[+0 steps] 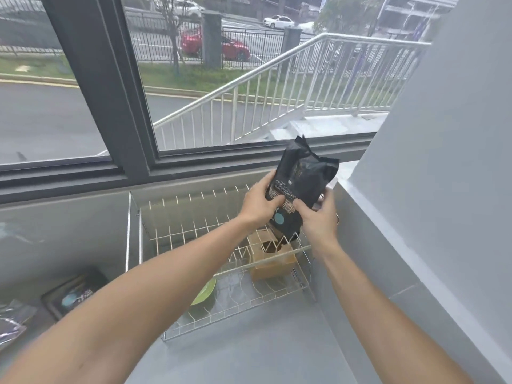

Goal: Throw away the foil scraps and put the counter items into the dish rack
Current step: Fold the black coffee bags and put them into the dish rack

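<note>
Both hands share one grip on the glossy black foil pouch with pale lettering and a teal round label [297,189]. The left hand [259,203] wraps its near-left edge with the thumb laid across the printed face, and the right hand [318,214] pinches the lower right side, fingers curled behind. Two hands make sense here: the pouch is soft and crinkled, so a hold on either flank keeps it upright and stops it folding as it goes down.

Directly below the grip sits the white wire dish rack [221,275], pushed into the corner where the grey worktop [249,356] meets the wall. The pouch's bottom edge hangs just above, perhaps touching, the brown cardboard box with a dark round opening [273,256] that occupies the rack's far-right part. I judge the pouch is being steered into the slot beside or behind that box, where the wires would prop it standing.

Down and to the left of the grip, a green plate [205,292] leans in the rack's near section, partly hidden by the left forearm. Far left of the grip, a dark flat packet with a pale blue patch [73,296] and crumpled dark wrappers [13,320] lie on the worktop, seemingly awaiting their turn.
</note>
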